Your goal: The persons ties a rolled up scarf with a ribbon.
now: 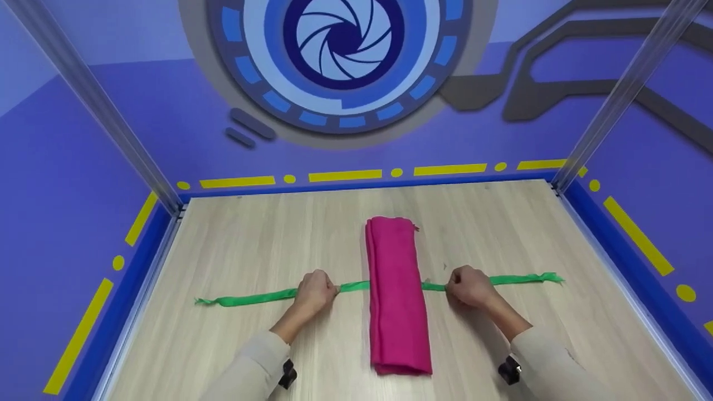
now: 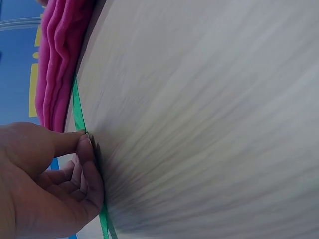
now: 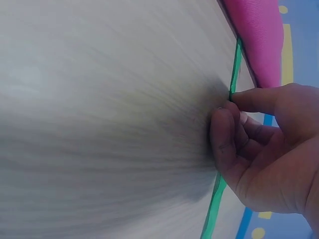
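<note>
A folded pink cloth (image 1: 398,301) lies lengthwise on the table, its layered edge showing on the left in the left wrist view. Crossing beneath it is a green ribbon (image 1: 256,298), whose two ends stretch out to either side; the part under the cloth is hidden. My left hand (image 1: 316,292) pinches the ribbon between thumb and forefinger, a short way left of the cloth. On the other side my right hand (image 1: 469,287) pinches the ribbon with thumb and fingertips, close over the tabletop. In the right wrist view a green stretch (image 3: 236,67) runs from the fingertips to the cloth.
The light wooden table (image 1: 250,239) is bounded by blue-purple printed panels (image 1: 139,111) with yellow marks. Metal posts (image 1: 613,111) rise at the two back corners. Each sleeve has a small black device (image 1: 509,369) by the wrist.
</note>
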Demonstrator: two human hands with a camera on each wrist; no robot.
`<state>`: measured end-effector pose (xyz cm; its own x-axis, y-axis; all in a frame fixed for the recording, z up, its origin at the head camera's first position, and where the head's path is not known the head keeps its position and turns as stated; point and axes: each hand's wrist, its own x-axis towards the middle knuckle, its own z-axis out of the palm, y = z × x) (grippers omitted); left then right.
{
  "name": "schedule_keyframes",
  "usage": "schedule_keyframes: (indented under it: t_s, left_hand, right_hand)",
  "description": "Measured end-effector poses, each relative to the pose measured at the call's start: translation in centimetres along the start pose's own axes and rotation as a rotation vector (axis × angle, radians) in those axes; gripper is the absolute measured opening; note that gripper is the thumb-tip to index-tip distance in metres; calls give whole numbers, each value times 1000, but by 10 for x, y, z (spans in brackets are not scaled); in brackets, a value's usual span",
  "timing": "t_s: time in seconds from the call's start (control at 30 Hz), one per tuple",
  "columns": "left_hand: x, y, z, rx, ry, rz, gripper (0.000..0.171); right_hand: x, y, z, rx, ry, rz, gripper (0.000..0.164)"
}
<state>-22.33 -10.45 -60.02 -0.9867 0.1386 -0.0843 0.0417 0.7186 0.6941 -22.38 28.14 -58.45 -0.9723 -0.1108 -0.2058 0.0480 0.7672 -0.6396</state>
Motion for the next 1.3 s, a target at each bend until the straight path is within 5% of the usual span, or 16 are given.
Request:
schedule_keyframes:
  t_s: [0.13,0.6,0.87,1.1,1.3]
  left_hand:
    - [10,-12,6,-29,-6,23,53]
    - [6,15,-7,21,-80,-84,59]
    - [1,15,-9,0,-69,-49,49]
    - [0,20,-5,33,-1,-68,43]
    - [6,24,3,173,79,-64,46]
  right_hand:
    - [0,1,-1,-31,12,-26,17]
    - [2,3,1,28,-10,-1,18]
    - [-2,4,7,-9,43,-34,15]
    - [-7,3,8,10,100,-42,12]
    - [-7,-1,4,198,59,7,12]
